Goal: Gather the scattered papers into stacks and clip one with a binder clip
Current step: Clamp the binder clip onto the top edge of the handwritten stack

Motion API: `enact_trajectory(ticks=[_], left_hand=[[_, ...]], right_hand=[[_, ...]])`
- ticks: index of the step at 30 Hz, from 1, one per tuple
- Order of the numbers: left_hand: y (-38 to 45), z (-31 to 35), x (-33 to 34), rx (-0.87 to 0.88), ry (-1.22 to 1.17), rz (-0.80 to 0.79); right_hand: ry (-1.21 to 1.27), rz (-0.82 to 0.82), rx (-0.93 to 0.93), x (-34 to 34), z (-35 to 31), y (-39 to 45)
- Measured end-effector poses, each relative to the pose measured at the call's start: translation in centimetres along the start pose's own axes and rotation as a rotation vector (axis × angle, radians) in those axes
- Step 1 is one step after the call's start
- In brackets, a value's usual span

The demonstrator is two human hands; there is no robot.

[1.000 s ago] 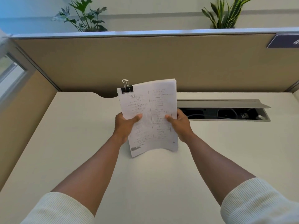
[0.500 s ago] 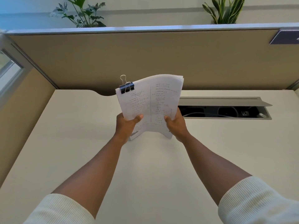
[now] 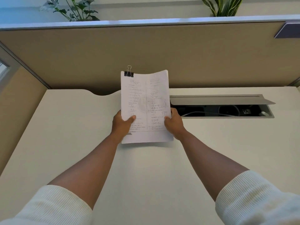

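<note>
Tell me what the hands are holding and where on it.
Both hold the clipped stack: left hand on its lower left edge, right hand on its lower right edge, thumbs on the front page.

Clipped paper stack point(image 3: 145, 108) in both hands

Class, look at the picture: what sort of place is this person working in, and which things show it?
Most likely an office cubicle: a fabric partition backs the pale desk, and an open cable tray is set into it.

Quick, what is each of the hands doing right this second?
Left hand: closed on the left edge of the paper stack, thumb on the front page.
Right hand: closed on the stack's right edge.
</note>
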State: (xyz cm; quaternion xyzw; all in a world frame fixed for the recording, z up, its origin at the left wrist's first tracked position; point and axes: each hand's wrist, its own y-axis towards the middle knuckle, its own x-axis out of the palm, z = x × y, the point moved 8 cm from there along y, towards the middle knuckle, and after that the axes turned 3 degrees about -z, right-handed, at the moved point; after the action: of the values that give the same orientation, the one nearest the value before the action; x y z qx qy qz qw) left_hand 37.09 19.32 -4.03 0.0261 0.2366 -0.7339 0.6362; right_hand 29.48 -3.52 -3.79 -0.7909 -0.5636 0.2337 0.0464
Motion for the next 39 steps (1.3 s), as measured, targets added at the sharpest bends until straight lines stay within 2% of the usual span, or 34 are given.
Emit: enact_trajectory(ticks=[7,17,23,31,39], left_hand=[[2.5,-2.0,0.5,-0.093,0.124,0.000],[3.7,-5.0,0.9,-0.195,0.185,-0.024],[3.7,-5.7,0.5,-0.190,0.275,0.039],[3.3,-5.3,-0.4,-0.126,0.448,0.159],[4.5,-7.7,-0.5,-0.184,0.499,0.127]], right_hand=[[-0.069,-0.032,0.103,1.3,1.8,2.1],[-0.229,0.000,0.168,1.8,4.2,3.1],[-0.311,0.071,0.201,1.4,5.0,3.6],[-0.446,0.061,0.193,1.7,5.3,3.9],[-0.449,0.042,0.254,1.6,5.6,3.4]])
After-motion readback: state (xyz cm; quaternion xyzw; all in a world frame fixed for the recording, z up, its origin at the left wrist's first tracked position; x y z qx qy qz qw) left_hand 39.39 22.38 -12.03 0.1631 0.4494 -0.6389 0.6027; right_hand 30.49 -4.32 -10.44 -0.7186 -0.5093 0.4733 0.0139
